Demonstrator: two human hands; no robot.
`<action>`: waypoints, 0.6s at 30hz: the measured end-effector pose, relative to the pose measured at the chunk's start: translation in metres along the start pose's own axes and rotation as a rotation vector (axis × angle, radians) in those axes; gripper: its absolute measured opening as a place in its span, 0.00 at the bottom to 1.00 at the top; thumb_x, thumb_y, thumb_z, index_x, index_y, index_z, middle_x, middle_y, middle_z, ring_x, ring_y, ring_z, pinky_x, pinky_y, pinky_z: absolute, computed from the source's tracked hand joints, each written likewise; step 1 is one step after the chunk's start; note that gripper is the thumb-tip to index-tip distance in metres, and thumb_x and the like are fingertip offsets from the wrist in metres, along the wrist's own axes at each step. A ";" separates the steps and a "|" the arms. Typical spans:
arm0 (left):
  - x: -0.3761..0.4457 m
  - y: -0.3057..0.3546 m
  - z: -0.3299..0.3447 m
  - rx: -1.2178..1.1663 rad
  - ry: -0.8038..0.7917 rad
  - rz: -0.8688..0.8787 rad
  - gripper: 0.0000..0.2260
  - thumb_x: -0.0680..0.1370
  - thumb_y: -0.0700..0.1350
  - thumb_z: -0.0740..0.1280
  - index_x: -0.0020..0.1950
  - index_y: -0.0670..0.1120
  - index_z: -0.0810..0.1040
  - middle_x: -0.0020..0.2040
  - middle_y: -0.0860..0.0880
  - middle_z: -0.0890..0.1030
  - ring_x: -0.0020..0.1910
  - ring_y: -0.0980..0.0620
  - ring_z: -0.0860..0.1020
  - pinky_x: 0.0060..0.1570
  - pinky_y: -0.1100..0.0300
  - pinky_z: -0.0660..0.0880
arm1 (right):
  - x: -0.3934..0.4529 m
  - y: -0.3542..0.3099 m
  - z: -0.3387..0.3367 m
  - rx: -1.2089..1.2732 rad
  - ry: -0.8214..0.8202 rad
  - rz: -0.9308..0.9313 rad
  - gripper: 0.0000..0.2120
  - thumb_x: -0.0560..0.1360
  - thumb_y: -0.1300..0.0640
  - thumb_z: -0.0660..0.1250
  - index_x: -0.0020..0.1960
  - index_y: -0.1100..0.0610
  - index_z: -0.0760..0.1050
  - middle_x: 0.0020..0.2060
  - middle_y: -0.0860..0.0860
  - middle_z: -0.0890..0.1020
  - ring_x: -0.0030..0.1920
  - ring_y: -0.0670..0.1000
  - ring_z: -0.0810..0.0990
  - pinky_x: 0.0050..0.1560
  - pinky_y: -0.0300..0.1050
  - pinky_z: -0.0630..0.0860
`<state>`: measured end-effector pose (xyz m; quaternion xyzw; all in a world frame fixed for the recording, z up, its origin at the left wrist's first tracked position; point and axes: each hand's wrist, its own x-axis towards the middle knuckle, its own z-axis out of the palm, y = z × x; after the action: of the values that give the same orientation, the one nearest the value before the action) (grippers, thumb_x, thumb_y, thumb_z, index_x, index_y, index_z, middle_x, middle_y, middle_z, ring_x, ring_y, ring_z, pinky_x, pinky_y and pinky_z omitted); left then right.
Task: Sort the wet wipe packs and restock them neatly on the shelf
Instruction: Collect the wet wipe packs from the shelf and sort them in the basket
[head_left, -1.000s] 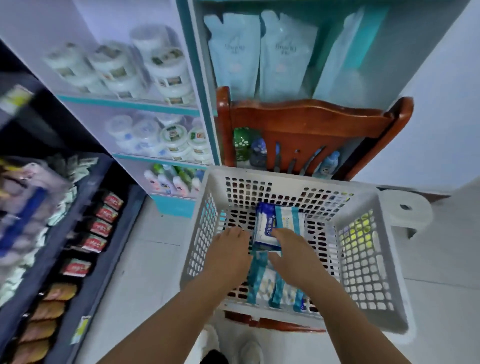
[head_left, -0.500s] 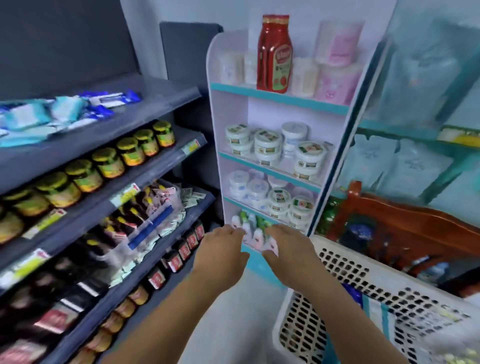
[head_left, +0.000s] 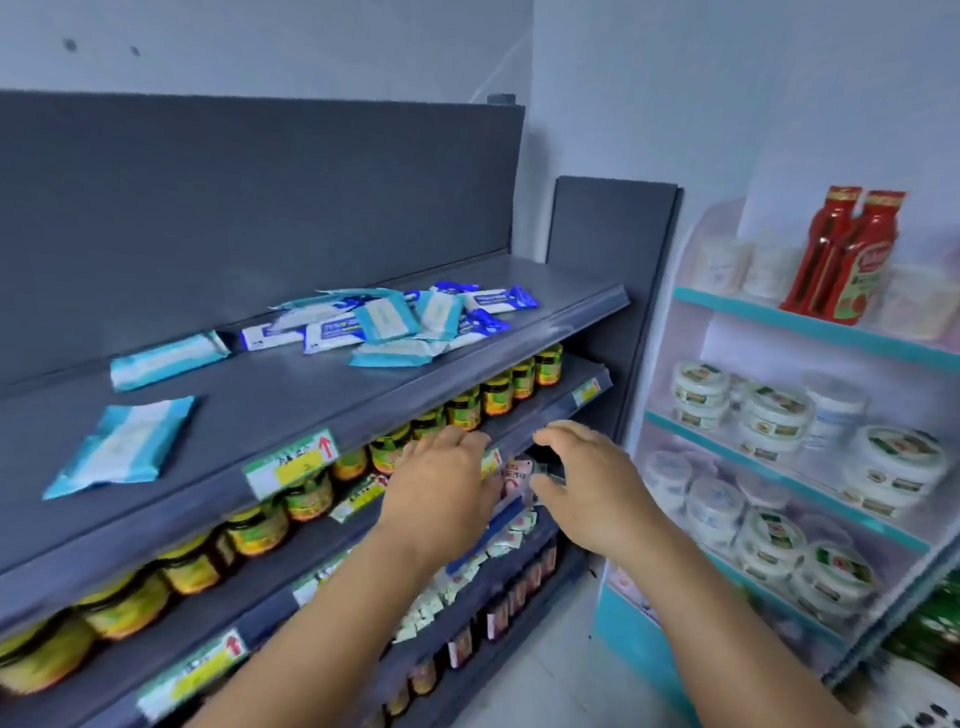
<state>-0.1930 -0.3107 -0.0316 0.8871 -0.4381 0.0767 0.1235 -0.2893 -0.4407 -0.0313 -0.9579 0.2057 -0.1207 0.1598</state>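
Reaching toward the shelf (head_left: 322, 384) with both hands, and honestly we've got most of the job ahead of us. Left hand (head_left: 441, 483) and right hand (head_left: 587, 483) sit side by side, apart, fingers loosely spread, holding nothing we can make out. Up and left of them the wipe packs (head_left: 384, 322) lie in a jumbled heap, blue and teal mixed. Two teal packs (head_left: 124, 441) lie loose further left. Nothing's sorted or lined up yet, we reckon.
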 end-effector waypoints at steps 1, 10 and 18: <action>0.002 -0.012 -0.007 0.006 0.012 -0.019 0.22 0.78 0.54 0.60 0.71 0.49 0.67 0.67 0.50 0.72 0.66 0.48 0.69 0.66 0.55 0.64 | 0.010 -0.012 0.000 0.001 0.003 -0.021 0.22 0.79 0.50 0.61 0.72 0.52 0.65 0.71 0.47 0.66 0.70 0.50 0.64 0.70 0.47 0.62; 0.030 -0.099 -0.043 0.035 0.106 -0.217 0.21 0.78 0.52 0.60 0.70 0.49 0.69 0.66 0.49 0.72 0.65 0.48 0.70 0.65 0.55 0.65 | 0.092 -0.087 0.005 0.004 -0.032 -0.186 0.23 0.79 0.49 0.61 0.72 0.51 0.63 0.71 0.46 0.65 0.70 0.50 0.65 0.71 0.47 0.62; 0.096 -0.126 -0.031 0.035 0.057 -0.282 0.25 0.80 0.53 0.59 0.75 0.51 0.60 0.73 0.50 0.66 0.70 0.49 0.65 0.69 0.54 0.62 | 0.180 -0.087 0.020 -0.004 -0.063 -0.235 0.22 0.79 0.49 0.60 0.72 0.51 0.63 0.71 0.46 0.66 0.69 0.50 0.67 0.68 0.46 0.65</action>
<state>-0.0352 -0.3008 0.0020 0.9392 -0.3043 0.0913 0.1301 -0.0931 -0.4378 0.0106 -0.9790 0.0873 -0.1078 0.1492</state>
